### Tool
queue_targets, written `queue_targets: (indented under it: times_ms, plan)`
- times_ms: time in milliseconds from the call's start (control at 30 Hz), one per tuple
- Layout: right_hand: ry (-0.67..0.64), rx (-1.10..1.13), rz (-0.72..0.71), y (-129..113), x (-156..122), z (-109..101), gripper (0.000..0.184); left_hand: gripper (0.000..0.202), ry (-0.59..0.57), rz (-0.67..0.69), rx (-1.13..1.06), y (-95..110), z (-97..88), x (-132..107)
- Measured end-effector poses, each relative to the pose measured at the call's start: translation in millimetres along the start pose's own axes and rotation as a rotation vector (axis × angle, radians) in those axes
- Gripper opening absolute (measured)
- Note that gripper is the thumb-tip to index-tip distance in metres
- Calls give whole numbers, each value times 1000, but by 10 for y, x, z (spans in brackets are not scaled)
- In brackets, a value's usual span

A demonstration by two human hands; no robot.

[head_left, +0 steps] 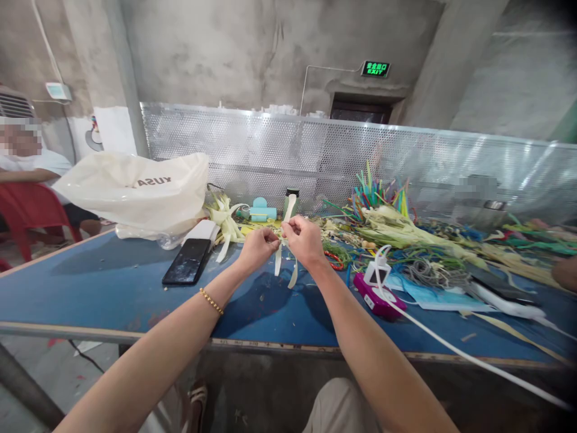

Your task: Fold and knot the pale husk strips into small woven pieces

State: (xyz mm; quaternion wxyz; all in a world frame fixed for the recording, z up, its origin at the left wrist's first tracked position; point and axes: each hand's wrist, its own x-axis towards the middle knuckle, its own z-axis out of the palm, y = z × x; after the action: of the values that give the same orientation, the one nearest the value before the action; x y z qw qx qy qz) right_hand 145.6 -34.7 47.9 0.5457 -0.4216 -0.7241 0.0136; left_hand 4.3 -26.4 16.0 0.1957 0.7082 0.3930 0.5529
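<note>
Both my hands are raised just above the middle of the blue table. My right hand (pixel 305 242) pinches a pale corn husk strip (pixel 291 207), whose wider end sticks up above the fingers. Two narrow tails of husk (pixel 277 262) hang below the hands. My left hand (pixel 258 249), with fingers pinched, meets the strip from the left; its fingertips partly hide what they grip. To the left lies a bundle of pale husk (pixel 228 219). Behind the hands stands a dark green bottle-like object (pixel 294 205), partly covered by the strip.
On the left are a black phone (pixel 187 262) and a large white plastic bag (pixel 135 186). On the right lie a purple power block (pixel 377 299) with a white cable, a blue face mask (pixel 433 294), husks (pixel 396 222) and tangled cords. A perforated metal screen (pixel 252 138) borders the back.
</note>
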Motion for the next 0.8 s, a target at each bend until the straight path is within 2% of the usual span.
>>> queue_targets:
  times_ms: [133, 300, 367, 467, 500, 533, 600, 633, 700, 800]
  plan:
    - [-43, 26, 60, -21, 6, 10, 23, 14, 8, 8, -73, -1, 29, -14]
    - [-157, 214, 123, -82, -49, 59, 22, 25, -69, -50, -174, -10, 63, -19]
    - [-220, 196, 104, -110, -64, 60, 24, 25, -74, -99, -223, 0, 62, -18]
    - [-286, 145, 14, -126, -35, -12, 26, 16, -71, -189, -379, 18, 43, -9]
    - [-269, 170, -15, -117, -12, -54, 24, 12, -65, -221, -447, 19, 34, -4]
    - [-197, 194, -12, -99, 13, -99, 25, 9, -57, -250, -512, 17, 25, 1]
    - [-39, 205, 55, -37, 58, -179, 28, 10, -41, -293, -614, 4, 9, 11]
    - [-27, 172, 92, 0, 73, -204, 29, 12, -37, -305, -646, -6, 5, 15]
    - [-97, 72, 129, 71, 80, -214, 38, 15, -33, -308, -683, -27, 4, 19]
    - [-181, -3, 101, 119, 51, -141, 43, 18, -28, -296, -703, -43, 11, 15]
